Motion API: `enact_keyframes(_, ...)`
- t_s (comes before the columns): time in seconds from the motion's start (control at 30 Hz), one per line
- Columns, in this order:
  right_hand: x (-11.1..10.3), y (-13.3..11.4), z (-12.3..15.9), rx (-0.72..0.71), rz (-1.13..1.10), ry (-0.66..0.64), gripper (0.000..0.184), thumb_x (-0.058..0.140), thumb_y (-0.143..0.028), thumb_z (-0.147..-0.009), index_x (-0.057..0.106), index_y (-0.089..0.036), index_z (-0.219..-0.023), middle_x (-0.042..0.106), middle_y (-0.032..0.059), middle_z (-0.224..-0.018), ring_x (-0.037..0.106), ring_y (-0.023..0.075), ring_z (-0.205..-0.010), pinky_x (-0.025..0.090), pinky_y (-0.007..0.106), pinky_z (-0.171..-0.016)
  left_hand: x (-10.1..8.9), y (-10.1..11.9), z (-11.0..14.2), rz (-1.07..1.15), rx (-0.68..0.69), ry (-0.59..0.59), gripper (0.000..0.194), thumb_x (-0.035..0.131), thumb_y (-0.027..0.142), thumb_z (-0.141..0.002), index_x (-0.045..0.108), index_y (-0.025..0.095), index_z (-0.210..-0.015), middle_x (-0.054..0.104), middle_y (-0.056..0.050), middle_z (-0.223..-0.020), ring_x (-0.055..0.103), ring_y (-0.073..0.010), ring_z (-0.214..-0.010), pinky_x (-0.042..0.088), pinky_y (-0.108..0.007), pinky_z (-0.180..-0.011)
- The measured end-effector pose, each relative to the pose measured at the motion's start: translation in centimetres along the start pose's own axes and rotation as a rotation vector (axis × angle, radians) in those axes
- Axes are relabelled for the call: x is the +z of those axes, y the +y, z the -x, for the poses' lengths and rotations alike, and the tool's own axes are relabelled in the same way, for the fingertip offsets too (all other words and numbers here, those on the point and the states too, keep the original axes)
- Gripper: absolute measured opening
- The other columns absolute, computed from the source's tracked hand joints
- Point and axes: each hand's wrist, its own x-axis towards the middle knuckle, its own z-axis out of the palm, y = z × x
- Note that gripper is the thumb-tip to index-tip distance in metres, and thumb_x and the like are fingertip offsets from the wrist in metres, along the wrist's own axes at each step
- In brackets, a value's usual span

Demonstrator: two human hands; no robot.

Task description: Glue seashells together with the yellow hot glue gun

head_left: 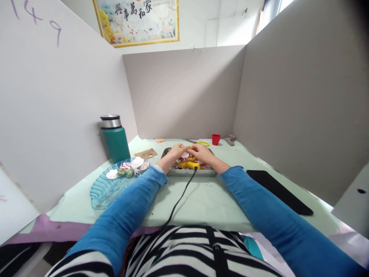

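Observation:
Both hands are together over a metal tray [191,173]. My left hand [174,152] is closed with a small white piece, which looks like a shell [185,154], at its fingertips. Facing it, my right hand [202,153] pinches at the same spot; whatever its fingers hold is too small to make out. In the tray below lies a yellow tool that looks like a glue gun [188,165], its black cord [179,200] running toward me. Small mixed pieces, possibly shells, surround it, partly hidden by my hands.
To the left, a blue glass dish [100,192] carries several shells [137,162]. Behind it stands a green bottle [116,144] near cardboard [147,154]. Yellow-handled scissors [203,143], a red cup [216,139] and a grey lump [230,140] sit at the back. A black slab [278,191] lies right.

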Motion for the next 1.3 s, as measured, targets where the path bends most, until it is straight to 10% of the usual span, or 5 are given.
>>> enact_keyframes(1.0, -0.2, -0.4, 0.2, -0.022, 0.098, 0.074, 0.028, 0.052, -0.04, -0.088, 0.064, -0.018, -0.078, 0.069, 0.0021, -0.073, 0.057, 0.0124, -0.066, 0.036, 0.022, -0.06, -0.4, -0.2, 0.0, 0.154, 0.048, -0.02, 0.015, 0.061, 0.026, -0.084, 0.054, 0.015, -0.079, 0.063, -0.003, -0.065, 0.062, -0.0122, -0.053, 0.042, -0.02, -0.046)
enact_keyframes(1.3, -1.5, -0.6, 0.6, 0.072, 0.042, -0.235, 0.054, 0.05, -0.068, -0.08, 0.058, -0.018, -0.062, 0.064, 0.0016, -0.058, 0.052, 0.011, -0.047, 0.032, 0.024, -0.046, -0.8, 0.0, -0.8, 0.163, 0.01, 0.21, 0.013, 0.057, 0.025, -0.086, 0.052, 0.015, -0.078, 0.06, -0.002, -0.065, 0.056, -0.0088, -0.047, 0.04, -0.02, -0.046)
